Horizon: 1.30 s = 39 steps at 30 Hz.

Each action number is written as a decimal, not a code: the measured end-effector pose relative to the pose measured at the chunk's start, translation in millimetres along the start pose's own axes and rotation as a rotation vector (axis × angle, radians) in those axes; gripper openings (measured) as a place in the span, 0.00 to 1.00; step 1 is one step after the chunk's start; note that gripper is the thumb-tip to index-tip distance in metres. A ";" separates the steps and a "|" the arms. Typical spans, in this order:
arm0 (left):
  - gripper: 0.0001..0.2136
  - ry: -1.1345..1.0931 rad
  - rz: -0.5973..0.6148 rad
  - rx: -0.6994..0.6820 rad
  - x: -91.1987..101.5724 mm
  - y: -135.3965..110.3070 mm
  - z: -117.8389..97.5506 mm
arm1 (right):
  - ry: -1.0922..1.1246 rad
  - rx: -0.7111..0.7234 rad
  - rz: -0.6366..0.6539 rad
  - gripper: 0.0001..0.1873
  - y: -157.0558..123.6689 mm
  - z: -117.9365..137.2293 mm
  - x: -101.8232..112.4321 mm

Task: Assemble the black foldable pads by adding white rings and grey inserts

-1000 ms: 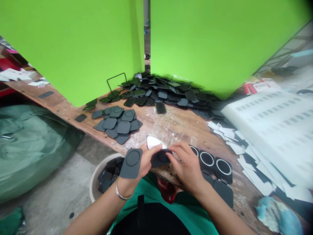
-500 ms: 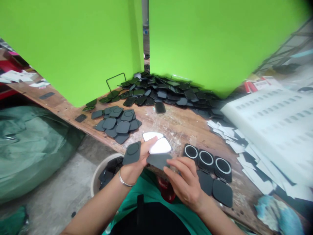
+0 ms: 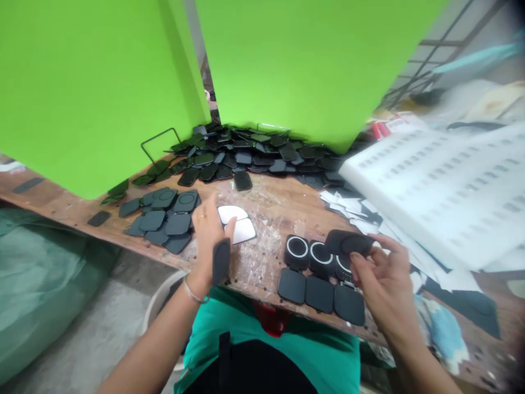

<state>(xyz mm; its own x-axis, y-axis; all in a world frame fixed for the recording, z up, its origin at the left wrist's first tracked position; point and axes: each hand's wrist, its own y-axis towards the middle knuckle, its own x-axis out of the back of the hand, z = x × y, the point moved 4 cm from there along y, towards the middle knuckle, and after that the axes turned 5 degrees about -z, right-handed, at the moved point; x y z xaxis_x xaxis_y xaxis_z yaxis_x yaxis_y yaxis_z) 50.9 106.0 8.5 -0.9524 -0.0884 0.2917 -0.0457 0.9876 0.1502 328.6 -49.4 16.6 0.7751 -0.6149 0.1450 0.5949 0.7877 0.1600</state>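
Observation:
My left hand (image 3: 207, 235) has its fingers raised and its thumb apart from them. A dark square pad (image 3: 221, 261), seen nearly edge-on, stays against the base of that thumb; how it is gripped is hidden. Beside the thumb is a white-faced two-panel piece (image 3: 241, 231); whether it touches the table cannot be told. At the right, my right hand (image 3: 383, 268) pinches a thin dark sheet (image 3: 346, 242) with a faint ring outline. Beneath the sheet lie dark folding pads with white rings (image 3: 297, 247), opened side by side, their plain panels (image 3: 320, 294) towards me.
Grey pads (image 3: 152, 220) lie heaped at the left, a larger black pile (image 3: 246, 158) behind. Green panels (image 3: 102, 82) stand across the back. White paper strips (image 3: 365, 224) and a white foam tray (image 3: 435, 186) occupy the right, near a cloth (image 3: 447, 334). A tub (image 3: 153, 301) sits below the edge.
My right hand has moved right, from beside my left hand to above the ringed pads, with the dark sheet. My left hand has turned more upright. The view has shifted right.

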 end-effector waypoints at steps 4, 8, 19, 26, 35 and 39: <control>0.10 0.416 0.320 -0.476 -50.5 -62.6 -16.0 | 0.021 -0.073 0.040 0.32 3.2 -9.6 -0.7; 0.23 0.500 0.479 -0.431 -88.3 -105.5 0.4 | 0.127 -0.192 0.039 0.41 6.1 -17.2 -9.7; 0.31 -0.003 0.452 0.061 -55.3 -67.8 8.4 | 0.175 -0.494 0.184 0.23 10.2 -29.1 -23.5; 0.05 -0.129 0.439 0.166 -24.4 -57.3 5.7 | 0.175 -0.536 0.340 0.20 11.1 -14.7 -39.4; 0.14 -0.497 0.583 0.700 -24.9 -87.6 16.8 | 0.222 -0.618 0.482 0.15 -1.9 -13.4 -70.7; 0.15 -0.453 0.526 0.661 -20.3 -90.9 13.8 | 0.201 -0.639 0.495 0.15 -8.7 -12.2 -79.8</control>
<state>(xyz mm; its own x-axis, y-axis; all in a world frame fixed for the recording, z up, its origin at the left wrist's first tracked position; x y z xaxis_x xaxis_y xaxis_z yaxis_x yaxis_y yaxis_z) 70.2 19.9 -24.1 -0.9192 0.3094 -0.2438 0.3924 0.7724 -0.4994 264.2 -6.7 -8.3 0.9661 -0.2207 -0.1337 0.1343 0.8724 -0.4700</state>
